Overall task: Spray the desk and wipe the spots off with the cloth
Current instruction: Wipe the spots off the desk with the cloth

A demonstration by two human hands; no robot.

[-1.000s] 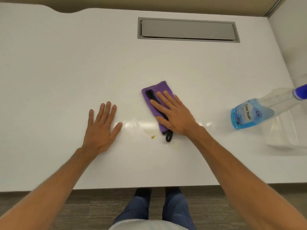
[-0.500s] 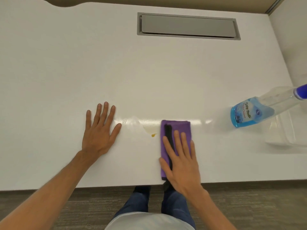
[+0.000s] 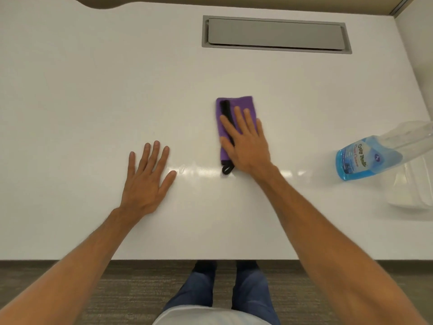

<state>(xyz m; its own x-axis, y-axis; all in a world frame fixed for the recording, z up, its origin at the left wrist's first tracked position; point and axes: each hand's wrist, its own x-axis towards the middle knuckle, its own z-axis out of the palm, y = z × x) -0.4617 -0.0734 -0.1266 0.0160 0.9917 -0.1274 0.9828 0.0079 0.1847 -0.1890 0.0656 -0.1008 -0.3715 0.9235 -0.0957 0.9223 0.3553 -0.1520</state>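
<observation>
A folded purple cloth (image 3: pixel 243 104) with a black strap lies on the white desk (image 3: pixel 93 90), a little right of centre. My right hand (image 3: pixel 246 141) presses flat on top of it, fingers spread and pointing away from me. My left hand (image 3: pixel 146 181) rests flat and empty on the desk to the left, palm down. Between the two hands runs a wet, shiny streak (image 3: pixel 199 171). I see no orange spot there now. A spray bottle (image 3: pixel 365 158) of blue cleaner stands at the right, tilted by the wide lens.
A grey cable hatch (image 3: pixel 276 35) is set into the desk at the back. A clear plastic container (image 3: pixel 412 191) sits at the far right edge behind the bottle. The desk's front edge runs just above my legs and the carpet.
My right hand has pushed the cloth away from me, from the front edge up past the wet streak. The small orange spot seen earlier no longer shows. My left hand stayed put.
</observation>
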